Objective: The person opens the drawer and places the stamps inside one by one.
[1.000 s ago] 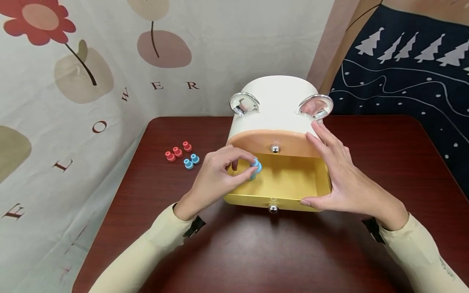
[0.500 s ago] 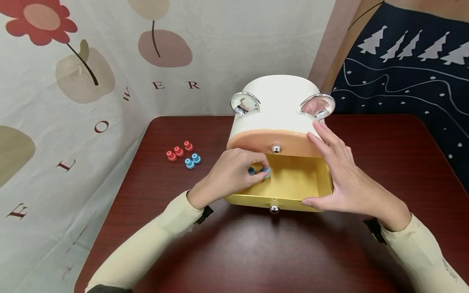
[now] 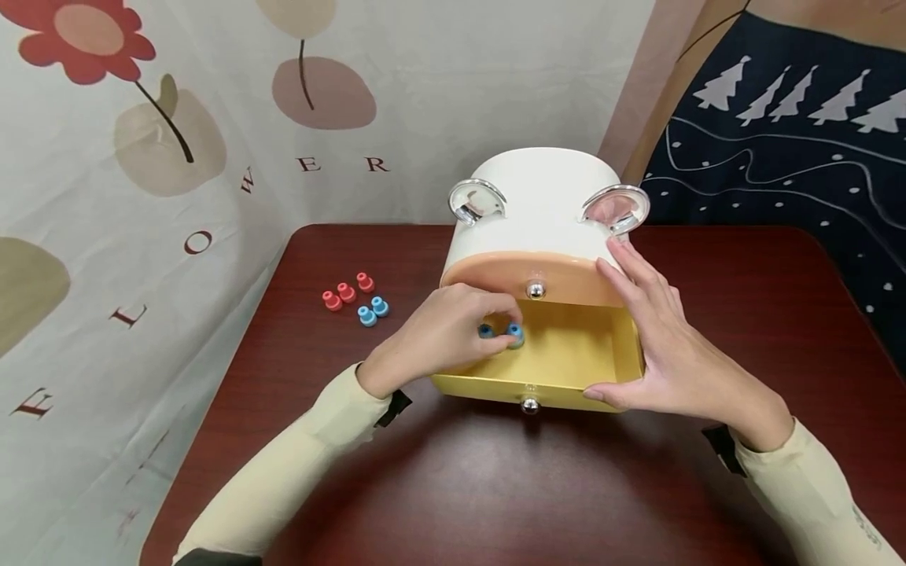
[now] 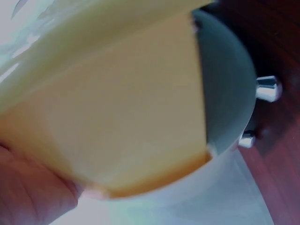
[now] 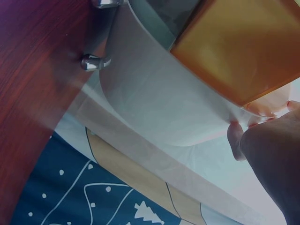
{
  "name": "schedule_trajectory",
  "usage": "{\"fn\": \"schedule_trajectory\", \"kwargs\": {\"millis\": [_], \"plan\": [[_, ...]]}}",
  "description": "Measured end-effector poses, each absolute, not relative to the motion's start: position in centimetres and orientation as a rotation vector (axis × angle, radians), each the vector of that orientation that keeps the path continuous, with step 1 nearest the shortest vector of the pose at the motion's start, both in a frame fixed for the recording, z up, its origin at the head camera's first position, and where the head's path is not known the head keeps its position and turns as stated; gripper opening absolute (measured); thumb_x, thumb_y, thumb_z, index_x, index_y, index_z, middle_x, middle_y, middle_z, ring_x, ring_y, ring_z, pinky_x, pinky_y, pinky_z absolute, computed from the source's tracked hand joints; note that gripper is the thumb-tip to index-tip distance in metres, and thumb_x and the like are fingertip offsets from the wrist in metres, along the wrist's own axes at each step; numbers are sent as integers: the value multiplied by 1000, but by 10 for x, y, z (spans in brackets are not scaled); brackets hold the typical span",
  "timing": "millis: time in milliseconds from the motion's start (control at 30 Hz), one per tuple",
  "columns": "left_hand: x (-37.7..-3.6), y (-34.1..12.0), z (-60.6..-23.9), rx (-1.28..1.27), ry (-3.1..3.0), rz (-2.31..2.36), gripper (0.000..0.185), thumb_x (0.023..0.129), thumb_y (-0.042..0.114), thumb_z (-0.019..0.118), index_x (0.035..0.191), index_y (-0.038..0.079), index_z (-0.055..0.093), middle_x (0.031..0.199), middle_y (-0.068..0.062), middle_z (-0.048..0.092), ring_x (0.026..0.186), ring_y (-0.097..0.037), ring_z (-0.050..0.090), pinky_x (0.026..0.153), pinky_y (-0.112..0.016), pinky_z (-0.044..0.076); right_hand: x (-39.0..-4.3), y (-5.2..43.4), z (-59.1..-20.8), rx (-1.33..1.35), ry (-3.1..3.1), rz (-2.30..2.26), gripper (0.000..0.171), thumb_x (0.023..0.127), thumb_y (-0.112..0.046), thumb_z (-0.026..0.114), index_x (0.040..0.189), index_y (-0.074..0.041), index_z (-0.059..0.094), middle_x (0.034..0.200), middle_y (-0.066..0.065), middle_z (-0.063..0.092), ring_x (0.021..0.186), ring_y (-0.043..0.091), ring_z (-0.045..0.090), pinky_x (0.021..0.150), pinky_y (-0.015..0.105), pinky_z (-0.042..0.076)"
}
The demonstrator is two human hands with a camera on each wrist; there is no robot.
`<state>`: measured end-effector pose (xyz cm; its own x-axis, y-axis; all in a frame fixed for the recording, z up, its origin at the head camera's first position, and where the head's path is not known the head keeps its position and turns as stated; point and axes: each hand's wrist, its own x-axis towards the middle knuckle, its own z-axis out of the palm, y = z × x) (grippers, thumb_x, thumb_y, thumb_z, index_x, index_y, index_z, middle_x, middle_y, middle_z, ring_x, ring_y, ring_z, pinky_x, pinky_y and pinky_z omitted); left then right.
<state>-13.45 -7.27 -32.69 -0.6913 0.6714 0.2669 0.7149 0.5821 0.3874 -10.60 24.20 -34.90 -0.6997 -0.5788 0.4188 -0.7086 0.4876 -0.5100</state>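
Five small pegs lie loose on the table — three red pegs and two blue pegs. Two more blue pegs show in the yellow drawer, at the fingertips. The white cabinet counts two drawers — one peach drawer, one yellow — two silver knobs and two chrome ear-shaped handles.

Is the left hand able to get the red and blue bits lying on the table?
Probably yes: the loose pegs lie on bare table beside the left hand, nothing between. It holds a blue peg now.
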Motion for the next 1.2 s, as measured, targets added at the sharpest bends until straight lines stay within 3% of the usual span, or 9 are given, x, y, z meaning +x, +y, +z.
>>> {"fn": "schedule_trajectory", "kwargs": {"millis": [167,433,567,767,967,1200], "plan": [[-124,-92,-329,-1175,-2533,-1099,17,91,11,90,105,11,81,87,10,71,64,-3,55,60,-26,48,-105,242,-349,1113,-2547,994,131,78,-73,87,174,-12,22,181,10,6,165,39,3,107,84,21],[-99,-122,-341,-1028,-2256,-1474,33,91,-3,84,121,8,78,100,3,72,81,-15,64,64,-31,56,-103,241,-351,1122,-2542,988,129,80,-77,81,173,-10,22,181,11,7,165,39,4,109,79,22],[-96,-137,-348,-890,-2268,-1464,32,91,-2,84,120,10,78,99,4,72,78,-14,63,61,-30,52,-102,242,-352,1105,-2556,974,129,81,-80,78,174,-11,21,181,11,6,165,39,4,107,78,23],[-93,-161,-363,-642,-2362,-1415,28,94,3,85,117,18,80,88,7,70,66,-13,55,55,-24,42,-102,243,-352,1095,-2578,977,133,75,-66,92,174,-13,20,182,9,5,165,37,3,106,84,23],[-97,-194,-380,-421,-2434,-1268,32,91,1,87,119,14,79,96,4,71,75,-15,61,60,-19,45,-105,239,-351,1122,-2575,992,143,64,-43,104,174,-13,18,182,10,2,165,36,4,112,77,22],[-107,-220,-398,-324,-2544,-1117,40,88,2,90,124,4,74,105,-8,72,80,-25,66,68,-25,52,-106,241,-349,1107,-2563,1001,139,68,-50,101,174,-13,19,182,10,3,165,37,1,111,82,19]]}}
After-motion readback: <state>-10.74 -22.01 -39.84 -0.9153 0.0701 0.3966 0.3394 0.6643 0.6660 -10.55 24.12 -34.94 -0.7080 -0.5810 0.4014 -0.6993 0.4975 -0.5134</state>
